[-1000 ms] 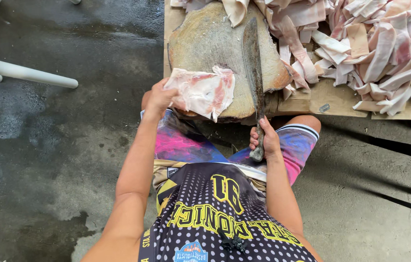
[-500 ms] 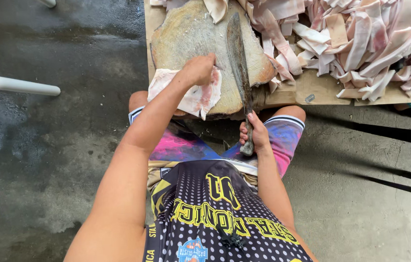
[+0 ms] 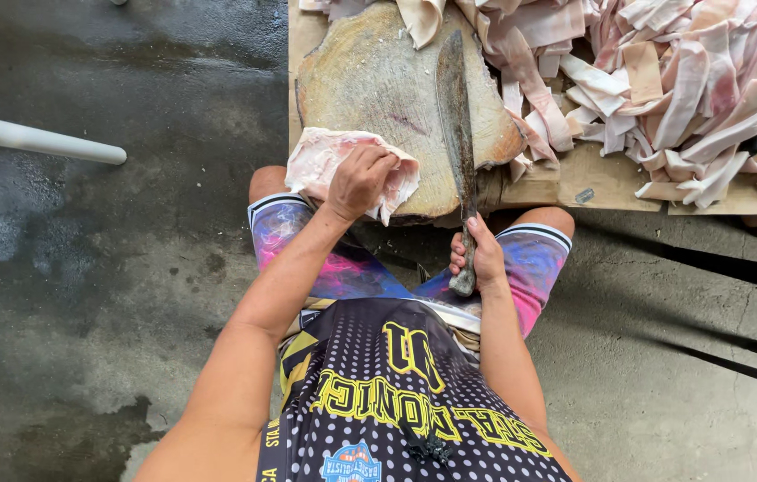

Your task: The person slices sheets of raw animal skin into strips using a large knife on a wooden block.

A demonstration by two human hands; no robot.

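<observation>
My left hand presses down on a pale pink slab of raw pork skin that lies at the near left edge of a round wooden chopping block. My right hand grips the handle of a long dark cleaver, whose blade rests flat across the block, pointing away from me. I sit with my knees under the block's near edge.
A big heap of cut pork skin strips covers the wooden table to the right of the block. Wet concrete floor lies to the left, with a white pipe on it.
My left hand slid the skin slab leftward along the block's near edge and now rests on top of it. The cleaver and my right hand have barely moved.
</observation>
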